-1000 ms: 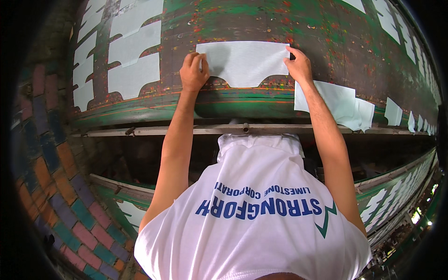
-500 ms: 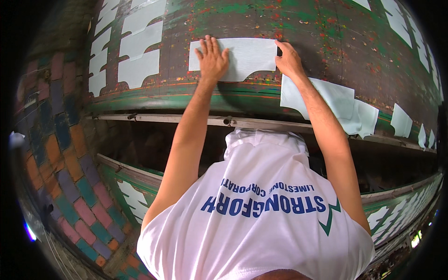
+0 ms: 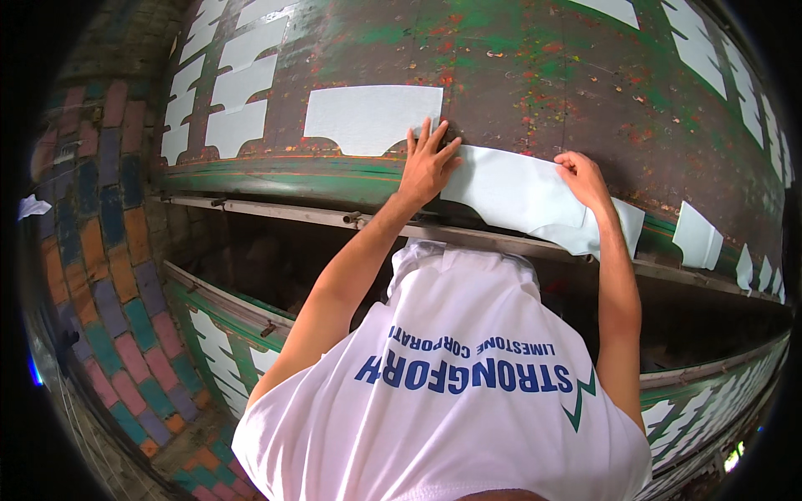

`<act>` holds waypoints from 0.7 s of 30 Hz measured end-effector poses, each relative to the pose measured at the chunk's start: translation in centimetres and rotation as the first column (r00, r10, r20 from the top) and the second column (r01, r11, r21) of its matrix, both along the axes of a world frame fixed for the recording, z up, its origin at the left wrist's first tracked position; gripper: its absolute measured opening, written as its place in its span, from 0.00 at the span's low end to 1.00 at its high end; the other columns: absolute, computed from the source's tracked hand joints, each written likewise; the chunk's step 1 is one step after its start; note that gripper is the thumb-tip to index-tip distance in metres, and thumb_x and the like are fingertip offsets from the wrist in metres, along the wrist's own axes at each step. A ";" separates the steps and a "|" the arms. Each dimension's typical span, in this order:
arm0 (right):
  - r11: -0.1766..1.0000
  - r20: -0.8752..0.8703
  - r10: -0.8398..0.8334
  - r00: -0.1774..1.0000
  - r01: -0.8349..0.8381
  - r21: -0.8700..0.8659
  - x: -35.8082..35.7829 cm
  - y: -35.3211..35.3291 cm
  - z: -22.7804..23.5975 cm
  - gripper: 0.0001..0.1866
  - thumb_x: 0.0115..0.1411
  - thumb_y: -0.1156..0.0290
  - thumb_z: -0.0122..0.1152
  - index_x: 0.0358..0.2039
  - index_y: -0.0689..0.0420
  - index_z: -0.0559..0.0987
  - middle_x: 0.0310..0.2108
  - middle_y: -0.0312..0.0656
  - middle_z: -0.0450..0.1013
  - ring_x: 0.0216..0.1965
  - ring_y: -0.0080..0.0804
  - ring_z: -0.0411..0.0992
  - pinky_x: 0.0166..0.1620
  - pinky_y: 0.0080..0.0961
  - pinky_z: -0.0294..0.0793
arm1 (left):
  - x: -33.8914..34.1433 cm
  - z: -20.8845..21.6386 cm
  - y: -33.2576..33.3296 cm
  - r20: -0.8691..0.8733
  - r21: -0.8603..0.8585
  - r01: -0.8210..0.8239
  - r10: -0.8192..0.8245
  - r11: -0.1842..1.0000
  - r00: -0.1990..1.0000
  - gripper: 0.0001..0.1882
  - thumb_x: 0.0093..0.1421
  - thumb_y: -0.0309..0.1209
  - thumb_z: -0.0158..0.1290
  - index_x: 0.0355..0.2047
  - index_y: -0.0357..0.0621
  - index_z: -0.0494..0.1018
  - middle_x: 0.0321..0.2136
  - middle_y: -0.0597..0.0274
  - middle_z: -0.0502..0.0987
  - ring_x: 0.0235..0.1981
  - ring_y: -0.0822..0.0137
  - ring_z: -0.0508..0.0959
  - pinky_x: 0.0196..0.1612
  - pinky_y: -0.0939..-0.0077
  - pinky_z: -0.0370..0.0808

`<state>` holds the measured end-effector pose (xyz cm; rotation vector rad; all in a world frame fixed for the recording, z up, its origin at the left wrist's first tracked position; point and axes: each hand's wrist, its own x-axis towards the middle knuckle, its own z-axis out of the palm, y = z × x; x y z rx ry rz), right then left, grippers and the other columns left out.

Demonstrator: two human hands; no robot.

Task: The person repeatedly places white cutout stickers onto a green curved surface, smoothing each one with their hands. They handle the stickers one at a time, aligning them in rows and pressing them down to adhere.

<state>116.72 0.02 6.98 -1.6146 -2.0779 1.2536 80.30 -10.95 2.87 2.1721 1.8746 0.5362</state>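
From the head view, we see our left hand [image 3: 428, 163] pressed flat, fingers spread, on the left end of a pale blue sheet [image 3: 522, 194] lying against the worn green table [image 3: 535, 75]. Our right hand [image 3: 582, 177] pinches the sheet's upper edge; its right end seems to hang loose. Another sheet [image 3: 368, 118] lies just left.

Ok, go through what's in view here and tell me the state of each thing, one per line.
Left hand: flat, fingers spread, pressing the pale sheet's left end.
Right hand: pinching the sheet's upper edge.
Pale sheet: partly laid, right end hanging loose over the board's edge.
Sheet to its left: lying flat on the board.
Green board: worn, paint-speckled.
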 end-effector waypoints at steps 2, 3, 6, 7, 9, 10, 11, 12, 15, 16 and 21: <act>1.000 -0.013 0.009 1.000 -0.009 0.023 1.6 -0.3 -0.4 0.12 0.64 0.71 0.66 0.47 0.57 0.83 0.39 0.41 0.77 0.38 0.32 0.77 0.45 0.31 0.78 | 1.3 -0.1 -0.1 0.111 0.074 -0.132 0.123 0.989 0.986 0.13 0.63 0.35 0.64 0.48 0.54 0.83 0.68 0.54 0.67 0.76 0.40 0.53 0.73 0.24 0.45; 0.999 -0.049 0.012 0.999 -0.010 0.047 1.9 -0.7 -0.7 0.12 0.64 0.71 0.66 0.47 0.57 0.83 0.38 0.41 0.76 0.37 0.31 0.76 0.45 0.30 0.78 | 1.6 -0.1 -0.1 0.118 0.050 -0.177 0.170 0.983 0.978 0.10 0.62 0.35 0.65 0.44 0.53 0.83 0.68 0.56 0.69 0.75 0.39 0.54 0.72 0.24 0.44; 0.994 -0.094 0.010 0.996 0.000 0.105 2.0 -1.6 -1.3 0.11 0.64 0.73 0.66 0.47 0.56 0.83 0.38 0.40 0.73 0.37 0.30 0.75 0.44 0.29 0.77 | 2.5 -0.4 0.2 0.201 0.080 -0.285 0.265 0.955 0.943 0.04 0.59 0.29 0.65 0.35 0.50 0.82 0.65 0.60 0.72 0.75 0.40 0.56 0.72 0.22 0.44; 0.994 -0.093 -0.004 0.996 0.014 0.108 1.8 -1.8 -1.4 0.11 0.64 0.73 0.66 0.47 0.55 0.83 0.38 0.39 0.72 0.37 0.30 0.74 0.44 0.28 0.77 | 2.5 -0.5 0.4 0.204 0.074 -0.292 0.273 0.953 0.940 0.05 0.59 0.29 0.65 0.35 0.50 0.82 0.65 0.60 0.72 0.75 0.40 0.55 0.72 0.22 0.44; 0.992 -0.088 -0.015 0.996 0.026 0.127 1.5 -2.1 -1.4 0.11 0.64 0.74 0.66 0.47 0.56 0.83 0.38 0.39 0.72 0.37 0.31 0.74 0.44 0.29 0.77 | 2.4 -0.5 0.6 0.191 0.096 -0.290 0.269 0.952 0.944 0.05 0.58 0.27 0.65 0.35 0.49 0.82 0.63 0.62 0.73 0.74 0.41 0.56 0.72 0.22 0.45; 0.991 -0.081 -0.026 0.996 0.036 0.129 1.3 -2.3 -1.3 0.10 0.64 0.74 0.66 0.46 0.56 0.83 0.39 0.39 0.71 0.38 0.31 0.73 0.45 0.29 0.76 | 2.1 -0.3 0.5 0.195 0.091 -0.277 0.255 0.957 0.947 0.05 0.59 0.27 0.65 0.35 0.49 0.82 0.63 0.62 0.73 0.74 0.41 0.56 0.72 0.22 0.44; 0.990 -0.090 -0.042 0.995 0.054 0.133 1.3 -2.6 -1.2 0.09 0.64 0.75 0.66 0.45 0.56 0.83 0.40 0.39 0.71 0.39 0.31 0.73 0.45 0.29 0.76 | 1.6 -0.1 0.3 0.202 0.097 -0.257 0.233 0.962 0.951 0.04 0.59 0.28 0.65 0.35 0.49 0.82 0.63 0.62 0.73 0.74 0.42 0.56 0.72 0.23 0.44; 0.988 -0.096 -0.057 0.994 0.070 0.140 1.3 -2.7 -1.2 0.08 0.64 0.75 0.66 0.44 0.57 0.83 0.41 0.39 0.71 0.39 0.32 0.73 0.45 0.29 0.76 | 1.2 0.3 0.2 0.209 0.076 -0.246 0.226 0.966 0.951 0.04 0.59 0.28 0.65 0.34 0.49 0.82 0.63 0.62 0.74 0.74 0.42 0.57 0.72 0.24 0.43; 0.982 -0.077 -0.070 0.995 0.082 0.168 1.6 -2.8 -1.3 0.07 0.63 0.76 0.67 0.42 0.57 0.83 0.44 0.40 0.70 0.42 0.33 0.73 0.46 0.30 0.76 | 0.4 1.9 -1.3 0.168 0.107 -0.289 0.270 0.951 0.948 0.06 0.57 0.23 0.66 0.33 0.47 0.81 0.59 0.60 0.77 0.70 0.45 0.64 0.72 0.35 0.55; 0.984 -0.061 -0.080 0.995 0.088 0.152 1.8 -2.7 -1.4 0.06 0.63 0.76 0.68 0.41 0.57 0.83 0.45 0.40 0.70 0.42 0.34 0.73 0.47 0.30 0.76 | 0.4 2.7 -1.7 0.261 0.075 -0.233 0.206 0.970 0.943 0.07 0.56 0.21 0.65 0.33 0.46 0.81 0.57 0.59 0.78 0.67 0.46 0.68 0.69 0.40 0.60; 0.973 0.111 0.008 0.994 -0.033 0.228 4.0 -2.3 0.3 0.05 0.61 0.75 0.70 0.37 0.56 0.82 0.51 0.41 0.71 0.48 0.42 0.74 0.56 0.36 0.73 | 0.6 8.6 -5.2 0.647 -0.205 0.170 0.003 0.964 0.762 0.08 0.60 0.15 0.62 0.38 0.39 0.78 0.45 0.52 0.83 0.48 0.54 0.83 0.49 0.65 0.79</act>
